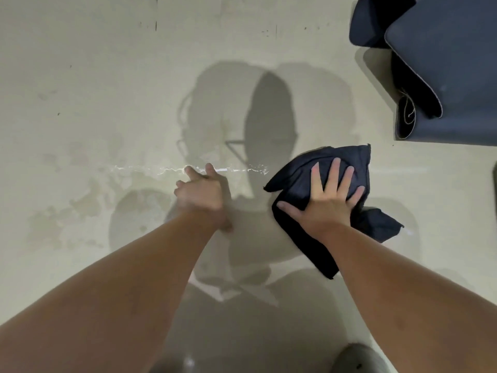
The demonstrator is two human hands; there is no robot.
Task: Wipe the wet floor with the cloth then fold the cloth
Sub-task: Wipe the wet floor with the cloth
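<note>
**Fingers spread on cloth, wet streak beside it**

Fingers [333, 170] of the right hand [326, 200] are spread wide and pressed flat on a dark navy cloth [295, 184], palm down, thumb out toward the left over the cloth's edge. Nothing pinched; the hand lies open on top. Cloth is crumpled, not folded, lying on the floor [94, 76] right of centre, w/ one corner sticking out past the wrist toward the right and a longer tail running back under the forearm.

Left hand [200, 195] is on the floor just left of the cloth, apart from it. Its fingers [192, 172] are curled in loosely w/ knuckles up, holding nothing; it seems to rest on the floor, but how much weight it bears can't be told.

A thin bright wet streak [228, 170] runs across the floor between the two hands, from left of the left hand to just short of the cloth's near-left corner. Darker damp patches [80, 203] show on the pale floor further left.

At the floor's far right corner sits a heap of dark blue mat-like material [443, 63], partly rolled, well apart from the cloth. Shadows of the person fall across the floor's middle.
</note>
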